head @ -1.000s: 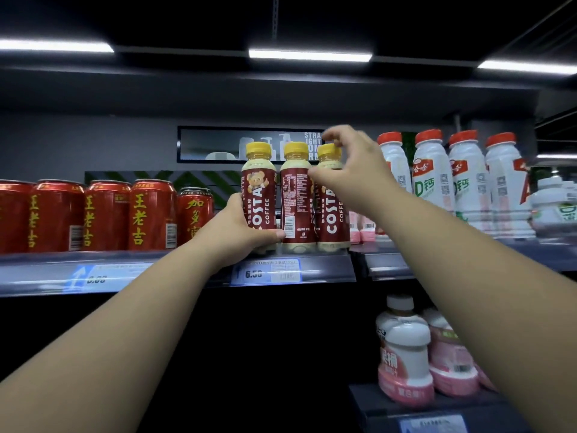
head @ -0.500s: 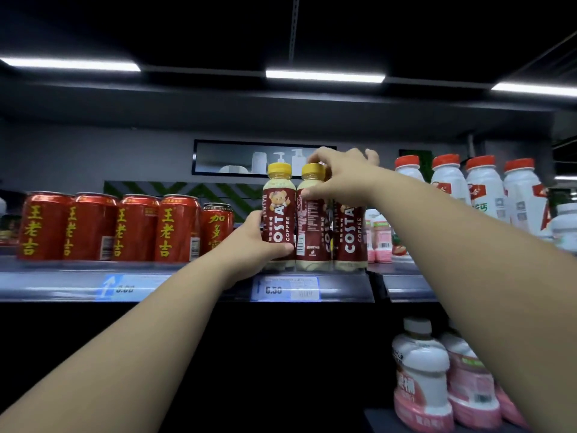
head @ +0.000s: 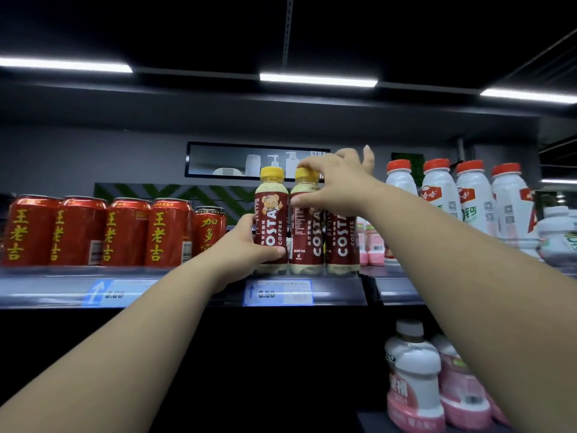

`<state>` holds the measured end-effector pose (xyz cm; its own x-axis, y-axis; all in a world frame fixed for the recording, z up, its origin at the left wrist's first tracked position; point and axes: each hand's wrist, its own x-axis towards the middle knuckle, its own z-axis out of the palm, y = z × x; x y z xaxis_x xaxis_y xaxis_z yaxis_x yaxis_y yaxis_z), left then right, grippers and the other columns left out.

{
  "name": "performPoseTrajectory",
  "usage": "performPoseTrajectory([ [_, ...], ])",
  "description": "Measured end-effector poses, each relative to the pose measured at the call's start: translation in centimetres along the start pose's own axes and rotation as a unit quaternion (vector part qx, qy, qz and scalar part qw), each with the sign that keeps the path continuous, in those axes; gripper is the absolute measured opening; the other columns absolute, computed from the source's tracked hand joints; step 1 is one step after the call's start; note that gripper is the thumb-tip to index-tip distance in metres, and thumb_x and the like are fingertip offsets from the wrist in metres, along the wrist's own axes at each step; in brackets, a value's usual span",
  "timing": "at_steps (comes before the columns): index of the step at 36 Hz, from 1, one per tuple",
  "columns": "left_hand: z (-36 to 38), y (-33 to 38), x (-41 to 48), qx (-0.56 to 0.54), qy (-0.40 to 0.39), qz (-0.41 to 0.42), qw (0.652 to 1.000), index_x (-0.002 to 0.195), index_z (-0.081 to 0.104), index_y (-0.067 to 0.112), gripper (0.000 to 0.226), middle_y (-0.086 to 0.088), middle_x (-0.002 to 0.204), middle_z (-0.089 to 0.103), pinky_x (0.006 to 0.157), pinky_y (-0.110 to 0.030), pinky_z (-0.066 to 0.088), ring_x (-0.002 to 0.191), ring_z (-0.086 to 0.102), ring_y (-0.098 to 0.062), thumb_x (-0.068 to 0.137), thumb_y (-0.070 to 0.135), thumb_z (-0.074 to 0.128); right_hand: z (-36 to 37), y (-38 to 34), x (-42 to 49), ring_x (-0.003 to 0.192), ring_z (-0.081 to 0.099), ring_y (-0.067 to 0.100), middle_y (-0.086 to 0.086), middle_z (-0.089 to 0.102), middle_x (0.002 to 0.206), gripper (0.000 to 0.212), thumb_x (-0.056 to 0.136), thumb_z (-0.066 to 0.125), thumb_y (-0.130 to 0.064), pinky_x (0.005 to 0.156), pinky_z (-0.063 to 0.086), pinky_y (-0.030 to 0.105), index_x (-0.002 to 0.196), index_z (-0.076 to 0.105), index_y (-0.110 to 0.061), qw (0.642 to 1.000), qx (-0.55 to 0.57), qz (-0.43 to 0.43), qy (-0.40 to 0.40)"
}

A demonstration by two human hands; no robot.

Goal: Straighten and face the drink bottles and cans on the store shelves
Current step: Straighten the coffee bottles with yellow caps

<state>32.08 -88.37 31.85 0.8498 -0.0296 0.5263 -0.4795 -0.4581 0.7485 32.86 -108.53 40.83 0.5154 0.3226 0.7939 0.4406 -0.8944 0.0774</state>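
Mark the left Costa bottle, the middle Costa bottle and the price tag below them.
left Costa bottle (head: 271, 220): head view, on its red label, below the bear.
middle Costa bottle (head: 307, 239): head view, on its label.
price tag (head: 278, 292): head view, at the tag's middle.

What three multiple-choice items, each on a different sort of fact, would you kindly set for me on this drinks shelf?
1. Where do the red cans stand from the Costa bottles? A left; B right; C shelf below.
2. What colour are the Costa bottles' caps? A red; B yellow; C white.
3. What is the left hand doing? A hanging idle; B holding a can; C gripping the leftmost Costa bottle.
Key: 1 A, the cans are to the bottles' left; 2 B, both visible caps are yellow; 3 C, its thumb curls across that bottle, while the right hand pinches the middle Costa bottle.
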Motion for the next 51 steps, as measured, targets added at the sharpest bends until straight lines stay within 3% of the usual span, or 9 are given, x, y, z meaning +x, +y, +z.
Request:
performPoseTrajectory([
  [7,-0.1,0.0,0.1,0.022,0.003,-0.005,1.000,0.133,0.037,0.033,0.070,0.006,0.112,0.066,0.095,-0.039,0.052,0.101,0.067,-0.012,0.080,0.029,0.082,0.1,-0.1,1.0,0.135,0.032,0.026,-0.001,0.058,0.129,0.060,0.082,0.054,-0.078,0.112,0.011,0.055,0.127,0.053,-0.038,0.999,-0.019,0.021,0.022],
  [11,0.0,0.0,0.0,0.026,0.007,-0.001,1.000,0.133,0.037,0.033,0.069,0.007,0.112,0.066,0.094,-0.038,0.052,0.102,0.066,-0.012,0.080,0.029,0.081,0.2,0.3,0.6,0.143,0.027,0.028,0.000,0.049,0.145,0.073,0.080,0.055,-0.080,0.117,0.005,0.057,0.141,0.044,-0.041,0.999,-0.010,0.018,0.035],
  [17,0.0,-0.2,-0.1,0.050,0.010,0.013,0.999,0.134,0.036,0.033,0.078,0.010,0.112,0.065,0.092,-0.037,0.053,0.101,0.066,-0.010,0.074,0.033,0.086,2.2,1.7,-4.5,0.145,0.029,0.022,-0.002,0.024,0.161,0.102,0.078,0.078,-0.056,0.116,0.032,0.049,0.156,0.016,-0.037,0.949,0.283,0.099,0.103],
  [20,0.1,-0.2,-0.1,0.078,0.010,0.016,0.997,0.130,0.034,0.035,0.088,0.011,0.111,0.064,0.091,-0.037,0.054,0.099,0.066,-0.008,0.063,0.039,0.091,5.0,2.7,-7.4,0.135,0.043,0.020,0.000,0.036,0.154,0.107,0.076,0.084,-0.045,0.112,0.040,0.048,0.154,0.011,-0.039,0.930,0.334,0.140,0.067],
  [25,0.4,-0.1,-0.1,0.150,0.039,0.030,0.987,0.132,0.032,0.035,0.091,0.016,0.111,0.060,0.095,-0.042,0.052,0.101,0.062,-0.008,0.063,0.050,0.089,6.9,3.2,-8.7,0.117,0.059,0.023,-0.001,0.056,0.138,0.102,0.080,0.079,-0.041,0.101,0.048,0.050,0.150,0.006,-0.040,0.953,0.266,0.141,0.040],
  [32,0.5,-0.3,-0.1,0.176,0.061,0.038,0.982,0.137,0.032,0.037,0.088,0.016,0.110,0.062,0.093,-0.044,0.053,0.099,0.063,-0.008,0.068,0.052,0.084,7.0,3.3,-9.0,0.124,0.054,0.026,0.002,0.050,0.145,0.102,0.086,0.073,-0.045,0.104,0.045,0.051,0.155,-0.001,-0.039,0.961,0.244,0.120,0.043],
  [39,1.3,-0.4,-1.2,0.233,0.180,0.130,0.947,0.151,0.002,0.044,0.110,-0.001,0.151,0.031,0.102,-0.047,0.042,0.129,0.044,-0.021,0.071,0.061,0.077,7.2,2.8,-10.0,0.138,0.036,0.024,0.001,0.036,0.154,0.096,0.088,0.065,-0.050,0.115,0.032,0.047,0.158,0.001,-0.034,0.975,0.190,0.085,0.081],
  [47,2.4,-0.6,-3.3,0.319,0.217,0.325,0.863,0.150,0.028,0.018,0.087,-0.014,0.149,0.033,0.109,-0.050,0.032,0.135,0.035,-0.032,0.077,0.049,0.063,5.9,4.3,-14.3,0.142,0.024,0.014,-0.006,0.030,0.154,0.070,0.091,0.064,-0.035,0.119,0.021,0.036,0.151,0.028,-0.029,0.970,0.203,0.085,0.101],
  [51,5.1,0.5,-4.4,0.293,0.148,0.368,0.870,0.145,0.037,0.015,0.078,-0.010,0.143,0.039,0.103,-0.043,0.035,0.130,0.039,-0.027,0.078,0.051,0.054,5.5,6.1,-16.4,0.134,0.031,0.015,-0.004,0.040,0.145,0.060,0.090,0.066,-0.027,0.114,0.025,0.030,0.145,0.040,-0.025,0.969,0.181,0.118,0.124],
])
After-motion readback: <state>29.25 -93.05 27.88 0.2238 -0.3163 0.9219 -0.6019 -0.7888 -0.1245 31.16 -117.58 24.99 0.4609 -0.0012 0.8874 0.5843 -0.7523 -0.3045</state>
